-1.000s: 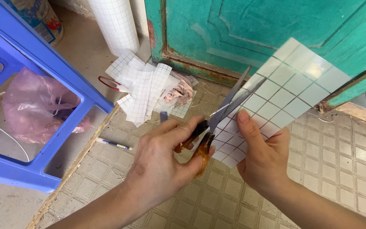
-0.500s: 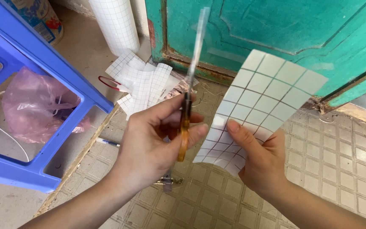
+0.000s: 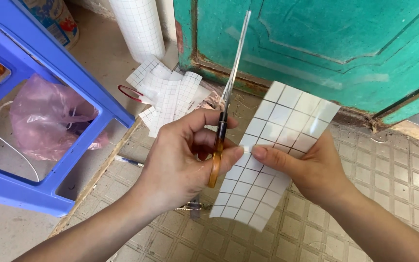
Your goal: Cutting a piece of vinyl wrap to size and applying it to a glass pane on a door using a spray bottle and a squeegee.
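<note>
My left hand [image 3: 183,160] grips a pair of scissors [image 3: 226,102] by its amber handles, the closed blades pointing up and away past the green door. My right hand [image 3: 306,167] holds a white sheet with a dark grid [image 3: 277,145], thumb on top near its left edge. My left thumb tip touches that same edge of the sheet, beside the right thumb. The sheet tilts up toward the door and hides most of my right fingers.
A blue plastic stool [image 3: 30,97] stands at the left with a pink plastic bag [image 3: 49,116] under it. Cut grid paper scraps [image 3: 168,97] lie on the floor below a white grid roll [image 3: 139,26]. A pen [image 3: 129,161] lies on the tiled floor.
The scissors swung from slanting across the sheet to standing upright with blades closed. The sheet turned flatter and both thumbs came together at its left edge.
</note>
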